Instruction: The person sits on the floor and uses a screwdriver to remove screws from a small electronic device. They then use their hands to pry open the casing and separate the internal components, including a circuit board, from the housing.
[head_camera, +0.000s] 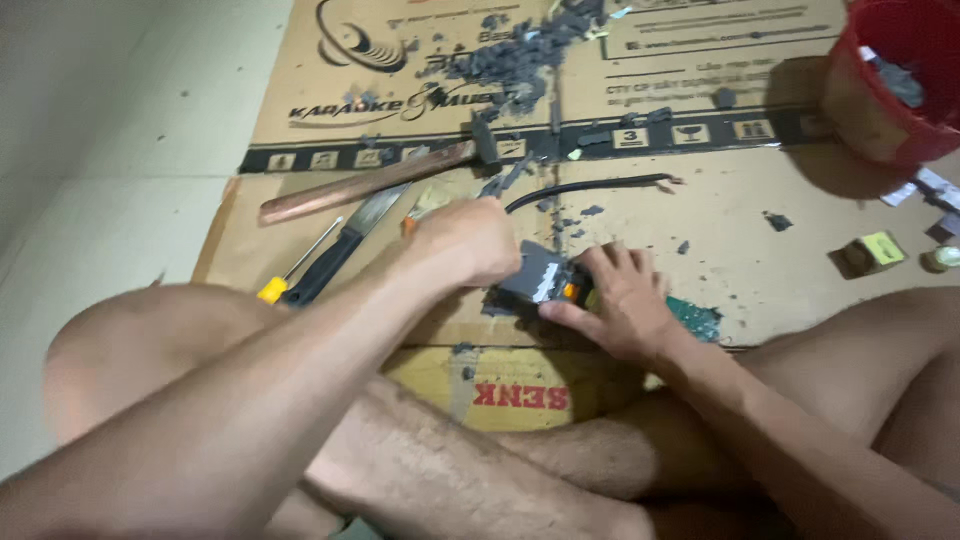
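Your crossed legs (420, 440) fill the lower frame. At centre, your left hand (470, 240) is clenched beside a grey block (535, 275) that your right hand (620, 300) grasps on the cardboard (700, 220).

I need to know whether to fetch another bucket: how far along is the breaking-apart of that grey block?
Much looks done: grey fragments litter the cardboard and some sit in the red bucket. In hand: the left hand and right hand grip a grey block. That piece remains intact; hammer lies unused.
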